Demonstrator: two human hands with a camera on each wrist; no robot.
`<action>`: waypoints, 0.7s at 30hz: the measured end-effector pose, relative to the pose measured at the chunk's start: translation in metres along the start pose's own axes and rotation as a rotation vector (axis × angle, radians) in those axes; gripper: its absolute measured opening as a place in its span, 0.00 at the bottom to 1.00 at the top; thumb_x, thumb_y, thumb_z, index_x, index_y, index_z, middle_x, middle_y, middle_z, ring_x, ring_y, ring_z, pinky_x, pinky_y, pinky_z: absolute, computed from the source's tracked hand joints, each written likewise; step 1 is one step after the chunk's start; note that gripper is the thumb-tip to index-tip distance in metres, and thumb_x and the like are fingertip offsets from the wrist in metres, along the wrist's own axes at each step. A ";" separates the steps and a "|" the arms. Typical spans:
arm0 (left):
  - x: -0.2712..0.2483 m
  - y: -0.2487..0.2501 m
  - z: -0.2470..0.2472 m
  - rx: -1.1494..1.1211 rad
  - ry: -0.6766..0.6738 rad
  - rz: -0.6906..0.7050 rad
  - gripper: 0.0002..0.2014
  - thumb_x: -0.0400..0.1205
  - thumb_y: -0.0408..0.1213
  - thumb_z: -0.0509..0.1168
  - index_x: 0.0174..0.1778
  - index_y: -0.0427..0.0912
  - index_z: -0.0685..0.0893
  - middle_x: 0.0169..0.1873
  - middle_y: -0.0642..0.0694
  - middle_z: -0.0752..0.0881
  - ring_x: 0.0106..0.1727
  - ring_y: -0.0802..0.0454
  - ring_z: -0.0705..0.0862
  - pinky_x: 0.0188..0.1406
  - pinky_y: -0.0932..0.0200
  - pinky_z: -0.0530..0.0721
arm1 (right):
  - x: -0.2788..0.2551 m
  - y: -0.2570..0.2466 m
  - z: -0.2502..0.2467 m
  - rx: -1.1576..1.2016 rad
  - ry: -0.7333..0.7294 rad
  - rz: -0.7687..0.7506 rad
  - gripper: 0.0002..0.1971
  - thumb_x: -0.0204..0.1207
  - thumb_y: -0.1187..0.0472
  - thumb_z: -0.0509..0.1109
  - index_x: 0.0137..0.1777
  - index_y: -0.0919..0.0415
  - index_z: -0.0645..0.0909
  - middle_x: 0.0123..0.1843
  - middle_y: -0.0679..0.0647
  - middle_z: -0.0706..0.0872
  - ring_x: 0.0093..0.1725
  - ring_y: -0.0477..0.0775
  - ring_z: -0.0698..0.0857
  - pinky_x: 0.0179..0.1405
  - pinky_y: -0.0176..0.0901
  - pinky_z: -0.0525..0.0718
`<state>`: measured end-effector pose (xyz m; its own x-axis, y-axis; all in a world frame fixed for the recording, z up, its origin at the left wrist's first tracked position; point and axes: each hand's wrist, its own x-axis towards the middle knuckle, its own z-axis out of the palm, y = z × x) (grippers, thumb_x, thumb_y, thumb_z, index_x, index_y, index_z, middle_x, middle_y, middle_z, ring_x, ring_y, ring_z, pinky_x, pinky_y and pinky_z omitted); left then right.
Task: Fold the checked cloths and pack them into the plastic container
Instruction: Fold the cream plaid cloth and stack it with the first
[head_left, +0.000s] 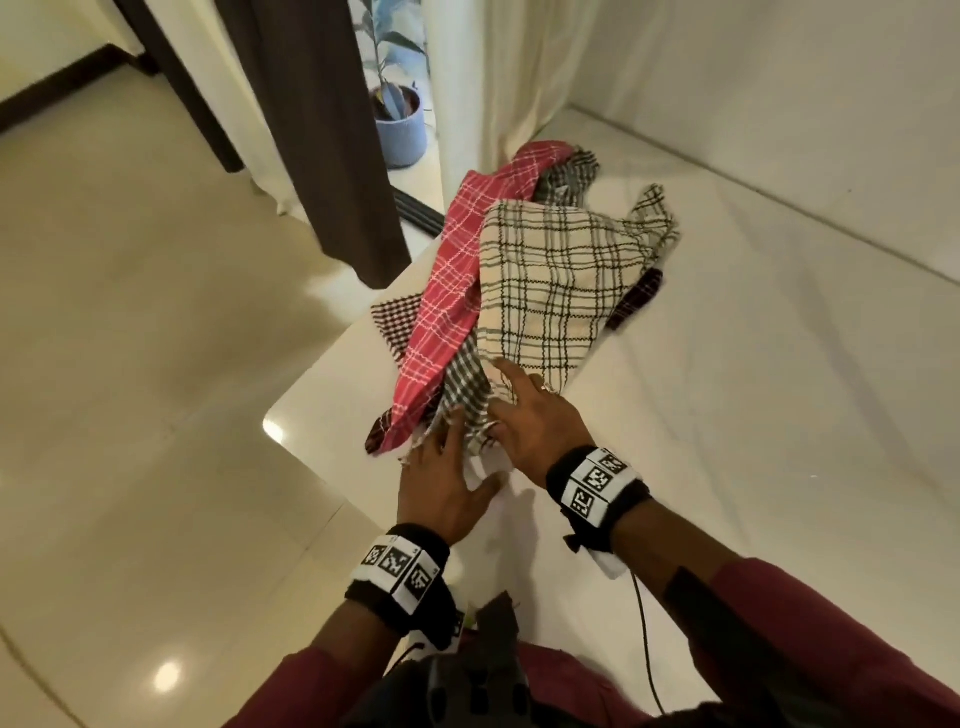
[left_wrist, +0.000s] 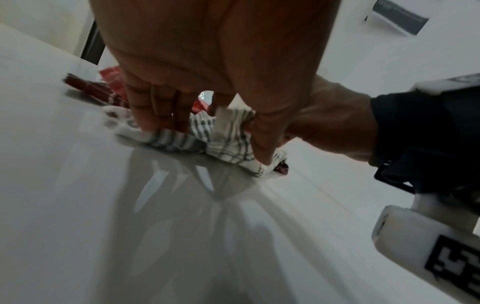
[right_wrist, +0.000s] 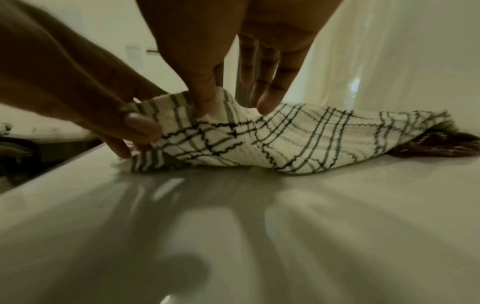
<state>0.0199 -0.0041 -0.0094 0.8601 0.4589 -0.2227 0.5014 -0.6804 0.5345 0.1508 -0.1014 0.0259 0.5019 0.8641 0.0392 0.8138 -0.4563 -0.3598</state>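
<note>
Both hands work the near end of the heap on the white table (head_left: 727, 415): the left hand (head_left: 447, 483) and right hand (head_left: 535, 421) each pinch the cream checked cloth (head_left: 550, 291) (likely to draw it off the red checked cloth (head_left: 452, 291)). No container shows.

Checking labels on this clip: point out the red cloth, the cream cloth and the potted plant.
red cloth (head_left: 451, 291): head view, middle of its long band.
cream cloth (head_left: 550, 291): head view, centre of the flat top panel.
potted plant (head_left: 402, 136): head view, the blue pot's wall.
</note>
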 end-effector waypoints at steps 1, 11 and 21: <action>0.003 0.011 -0.003 0.012 0.055 0.044 0.43 0.75 0.67 0.59 0.83 0.52 0.55 0.81 0.44 0.63 0.80 0.41 0.62 0.75 0.38 0.68 | -0.003 0.003 -0.010 0.037 0.082 0.001 0.04 0.73 0.60 0.71 0.44 0.60 0.82 0.78 0.57 0.69 0.59 0.62 0.80 0.40 0.52 0.85; 0.048 0.215 -0.087 -0.735 0.177 0.681 0.05 0.81 0.36 0.67 0.47 0.40 0.87 0.42 0.52 0.90 0.46 0.60 0.87 0.45 0.67 0.82 | -0.082 0.073 -0.179 0.194 0.681 0.122 0.13 0.76 0.50 0.67 0.41 0.60 0.82 0.61 0.54 0.80 0.58 0.56 0.77 0.58 0.31 0.69; 0.025 0.457 -0.121 -0.841 -0.010 1.072 0.08 0.83 0.35 0.66 0.41 0.37 0.86 0.33 0.48 0.84 0.37 0.61 0.81 0.39 0.67 0.78 | -0.223 0.111 -0.361 0.499 0.858 0.257 0.31 0.68 0.45 0.78 0.29 0.76 0.72 0.27 0.72 0.69 0.27 0.63 0.68 0.29 0.53 0.66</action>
<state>0.2588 -0.2344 0.3278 0.7903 -0.0763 0.6080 -0.6121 -0.1453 0.7773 0.2355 -0.4215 0.3138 0.8436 0.2202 0.4898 0.5363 -0.2965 -0.7903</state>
